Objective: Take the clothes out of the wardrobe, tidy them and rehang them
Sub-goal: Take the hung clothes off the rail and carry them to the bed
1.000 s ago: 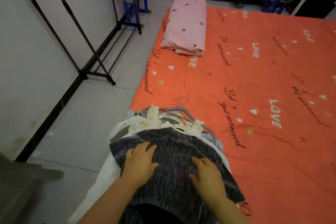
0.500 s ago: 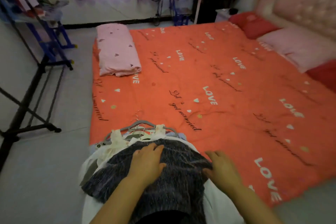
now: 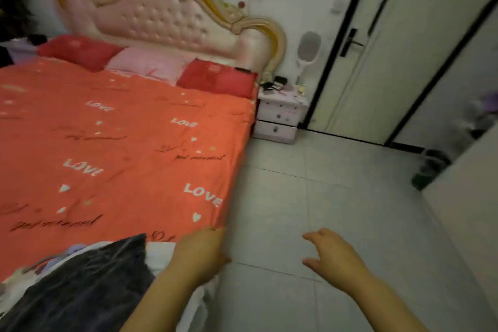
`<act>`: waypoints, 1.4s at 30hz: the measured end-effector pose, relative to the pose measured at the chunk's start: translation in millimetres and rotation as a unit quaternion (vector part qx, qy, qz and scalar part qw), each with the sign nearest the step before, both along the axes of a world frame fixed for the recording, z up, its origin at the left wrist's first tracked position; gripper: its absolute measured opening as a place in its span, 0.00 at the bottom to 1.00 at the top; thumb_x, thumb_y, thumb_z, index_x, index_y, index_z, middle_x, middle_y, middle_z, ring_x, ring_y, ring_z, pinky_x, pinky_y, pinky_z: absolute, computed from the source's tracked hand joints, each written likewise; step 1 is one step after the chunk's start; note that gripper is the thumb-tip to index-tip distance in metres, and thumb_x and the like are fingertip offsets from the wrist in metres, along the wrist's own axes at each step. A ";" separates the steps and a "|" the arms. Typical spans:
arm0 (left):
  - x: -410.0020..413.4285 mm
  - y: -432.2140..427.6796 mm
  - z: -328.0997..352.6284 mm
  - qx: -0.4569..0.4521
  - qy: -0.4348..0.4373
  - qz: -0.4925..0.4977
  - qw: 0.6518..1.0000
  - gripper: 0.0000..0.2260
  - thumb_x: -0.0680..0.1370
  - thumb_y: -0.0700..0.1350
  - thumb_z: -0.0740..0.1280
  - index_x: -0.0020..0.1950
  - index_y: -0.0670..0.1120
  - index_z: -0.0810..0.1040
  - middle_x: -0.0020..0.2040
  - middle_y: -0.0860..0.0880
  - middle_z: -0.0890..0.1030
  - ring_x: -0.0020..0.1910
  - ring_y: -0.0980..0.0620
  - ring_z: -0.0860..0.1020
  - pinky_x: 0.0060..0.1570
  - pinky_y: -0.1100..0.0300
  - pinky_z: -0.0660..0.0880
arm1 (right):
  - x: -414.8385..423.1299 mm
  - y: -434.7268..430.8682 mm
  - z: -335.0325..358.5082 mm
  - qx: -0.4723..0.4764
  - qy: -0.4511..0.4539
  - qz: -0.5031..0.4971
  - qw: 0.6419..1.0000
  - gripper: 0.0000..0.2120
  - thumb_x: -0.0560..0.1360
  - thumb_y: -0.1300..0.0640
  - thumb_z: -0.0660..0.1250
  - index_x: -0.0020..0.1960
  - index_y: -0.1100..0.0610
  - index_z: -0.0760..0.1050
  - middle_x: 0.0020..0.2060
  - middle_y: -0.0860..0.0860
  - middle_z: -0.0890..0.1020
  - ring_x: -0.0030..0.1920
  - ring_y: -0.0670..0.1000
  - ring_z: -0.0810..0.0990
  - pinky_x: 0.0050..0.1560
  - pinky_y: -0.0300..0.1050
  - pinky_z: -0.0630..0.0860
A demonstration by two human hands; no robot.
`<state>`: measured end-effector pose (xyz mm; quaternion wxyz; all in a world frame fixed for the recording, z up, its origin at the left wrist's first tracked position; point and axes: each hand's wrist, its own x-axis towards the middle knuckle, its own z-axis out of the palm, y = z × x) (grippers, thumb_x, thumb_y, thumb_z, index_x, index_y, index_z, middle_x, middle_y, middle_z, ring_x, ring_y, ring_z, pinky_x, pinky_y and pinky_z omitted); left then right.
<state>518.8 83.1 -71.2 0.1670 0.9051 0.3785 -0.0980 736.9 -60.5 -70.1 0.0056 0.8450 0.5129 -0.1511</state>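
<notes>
While the pile of clothes is lying at the near corner of the bed, both hands are hanging free and are holding nothing. The pile is sitting at the lower left of the view, with a dark garment on top and white cloth showing under it at the edge. I think it is lying there because the flat bed gives room for tidying each piece before rehanging.

The left hand is hovering just beside the pile, over the bed corner, with its fingers loosely stretched out. It is not gripping the cloth. The right hand is floating over the tiled floor, well apart from the clothes, with the fingers spread and relaxed. As I judge it, the person is facing away from the pile, perhaps to fetch more.

Farther on, the orange bed cover is carrying the word "LOVE" in white capitals, printed several times among small hearts. Dark script lines are also running across it, but they are too blurred for reading. At the head, two red pillows and a pink pillow are leaning against the padded headboard. Beyond the bed, a white nightstand is standing beside a door.
</notes>
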 end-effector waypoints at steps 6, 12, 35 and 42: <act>160.8 -109.2 31.9 0.035 -0.027 -0.215 0.976 0.27 0.78 0.59 0.59 0.74 0.53 0.58 0.69 0.49 0.68 0.65 0.47 0.70 0.61 0.54 0.68 | 75.5 -189.2 22.9 0.037 -0.011 -0.217 0.976 0.27 0.77 0.44 0.62 0.73 0.49 0.60 0.67 0.50 0.68 0.67 0.50 0.67 0.66 0.41 0.65; 295.0 -281.9 51.7 0.040 -0.062 -0.411 0.908 0.27 0.78 0.59 0.58 0.75 0.53 0.55 0.71 0.50 0.66 0.66 0.49 0.69 0.62 0.55 0.67 | 116.1 -381.5 36.3 0.071 -0.005 -0.397 0.915 0.27 0.77 0.44 0.62 0.74 0.49 0.60 0.67 0.49 0.67 0.67 0.50 0.66 0.65 0.41 0.65; 576.0 -802.7 100.1 -0.007 -0.187 -0.765 0.616 0.26 0.78 0.57 0.60 0.74 0.52 0.61 0.70 0.49 0.68 0.65 0.51 0.69 0.60 0.58 0.69 | 232.5 -834.4 74.4 0.070 -0.113 -0.677 0.724 0.26 0.77 0.46 0.62 0.73 0.50 0.61 0.66 0.51 0.69 0.65 0.49 0.68 0.62 0.38 0.64; 671.5 -903.0 128.8 -0.063 -0.256 -0.772 0.579 0.24 0.79 0.56 0.59 0.74 0.52 0.61 0.70 0.52 0.66 0.64 0.54 0.69 0.59 0.62 0.69 | 308.3 -916.7 104.1 0.096 -0.144 -0.706 0.687 0.19 0.79 0.50 0.60 0.67 0.55 0.70 0.63 0.54 0.73 0.62 0.51 0.73 0.55 0.34 0.66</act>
